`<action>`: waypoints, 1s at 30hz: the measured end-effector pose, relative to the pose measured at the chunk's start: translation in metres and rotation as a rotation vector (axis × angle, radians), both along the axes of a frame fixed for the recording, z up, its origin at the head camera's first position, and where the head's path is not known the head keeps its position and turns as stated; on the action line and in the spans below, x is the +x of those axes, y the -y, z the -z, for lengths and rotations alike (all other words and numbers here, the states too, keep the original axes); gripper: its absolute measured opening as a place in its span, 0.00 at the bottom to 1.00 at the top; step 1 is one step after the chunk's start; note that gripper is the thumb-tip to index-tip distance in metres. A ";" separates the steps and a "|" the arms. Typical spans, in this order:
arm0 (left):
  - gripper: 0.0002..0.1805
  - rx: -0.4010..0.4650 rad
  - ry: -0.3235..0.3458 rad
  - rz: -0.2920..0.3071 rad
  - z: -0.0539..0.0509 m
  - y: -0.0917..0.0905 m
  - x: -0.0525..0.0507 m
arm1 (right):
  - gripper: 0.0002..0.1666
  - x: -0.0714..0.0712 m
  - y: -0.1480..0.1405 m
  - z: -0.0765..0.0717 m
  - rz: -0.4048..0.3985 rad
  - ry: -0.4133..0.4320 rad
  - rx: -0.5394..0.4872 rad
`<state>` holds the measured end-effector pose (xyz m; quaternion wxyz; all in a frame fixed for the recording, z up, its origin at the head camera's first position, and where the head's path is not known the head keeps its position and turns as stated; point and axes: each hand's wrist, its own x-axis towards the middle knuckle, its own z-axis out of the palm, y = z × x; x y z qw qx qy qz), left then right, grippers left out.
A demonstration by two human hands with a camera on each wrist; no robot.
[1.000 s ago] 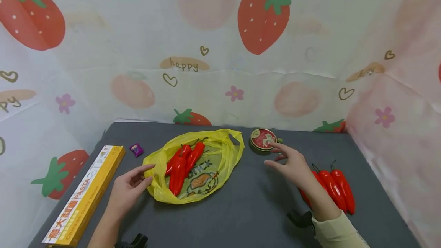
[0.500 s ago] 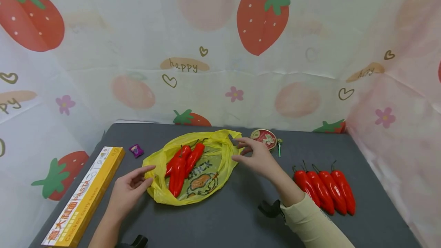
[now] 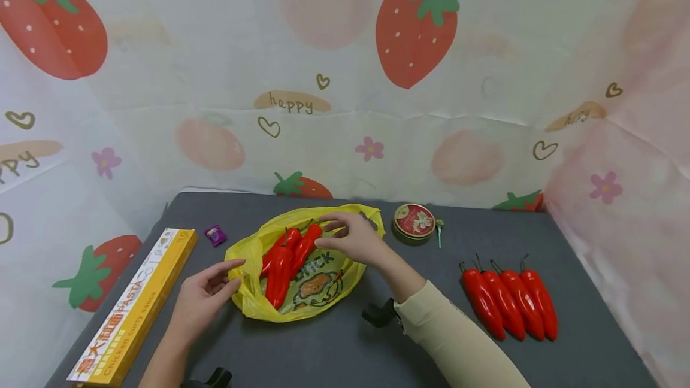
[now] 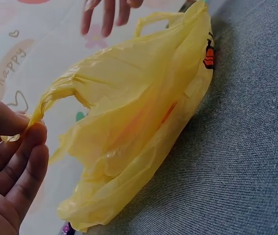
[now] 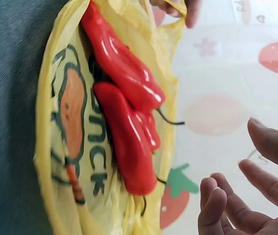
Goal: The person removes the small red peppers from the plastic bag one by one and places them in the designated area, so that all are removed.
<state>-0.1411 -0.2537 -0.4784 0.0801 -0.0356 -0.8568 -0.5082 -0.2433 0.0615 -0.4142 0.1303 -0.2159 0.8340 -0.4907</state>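
A yellow plastic bag [image 3: 249, 304] lies with its mouth spread, and three red peppers [image 3: 278, 274] rest inside. In the left wrist view the left hand [image 4: 11, 166] pinches the bag's edge [image 4: 43, 105] between thumb and fingers. The right hand [image 3: 350, 237] hovers over the bag's right part, beside the peppers' stem ends, holding nothing. Its thumb and fingers stand apart in the right wrist view, where the hand [image 5: 256, 191] is near the peppers [image 5: 129, 147].
Several more red peppers [image 3: 509, 304] lie in a row at the right. Behind the bag's right side are a round red tin [image 3: 414, 221] and a small green-stemmed item [image 3: 439, 232]. A purple packet [image 3: 215, 235] and a yellow pasta box [image 3: 135, 304] are at the left.
The right hand has moved left from near the tin to above the bag, uncovering the tin and the row of peppers. The left hand has stayed at the bag's edge.
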 end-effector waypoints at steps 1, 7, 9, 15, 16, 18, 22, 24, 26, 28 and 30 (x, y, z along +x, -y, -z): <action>0.19 0.002 -0.001 0.004 0.000 0.000 0.000 | 0.29 -0.001 0.004 0.000 -0.004 0.008 0.005; 0.18 0.005 -0.004 0.012 -0.001 0.000 -0.001 | 0.28 -0.008 0.028 0.004 -0.029 0.030 0.070; 0.18 0.001 -0.004 0.007 -0.001 0.000 0.000 | 0.28 -0.010 0.036 0.007 -0.037 0.044 0.087; 0.18 -0.002 -0.006 0.002 -0.002 0.000 0.001 | 0.29 -0.019 0.057 0.018 -0.062 0.069 0.112; 0.18 -0.002 -0.006 0.002 -0.002 0.001 0.001 | 0.29 -0.021 0.060 0.020 -0.064 0.072 0.118; 0.18 -0.004 -0.006 0.004 -0.002 0.001 0.001 | 0.29 -0.024 0.065 0.024 -0.070 0.076 0.126; 0.18 -0.007 -0.002 0.009 -0.002 0.000 0.000 | 0.27 -0.028 0.073 0.029 -0.071 0.070 0.157; 0.18 -0.010 -0.003 0.011 -0.001 0.000 0.000 | 0.26 -0.029 0.076 0.029 -0.081 0.057 0.177; 0.18 -0.013 -0.006 0.012 0.000 0.000 0.000 | 0.26 -0.028 0.079 0.029 -0.091 0.065 0.196; 0.18 -0.008 -0.007 0.013 -0.001 0.000 0.000 | 0.26 -0.027 0.083 0.028 -0.100 0.076 0.221; 0.18 -0.004 -0.005 0.012 -0.001 0.001 0.000 | 0.27 -0.026 0.086 0.028 -0.101 0.102 0.242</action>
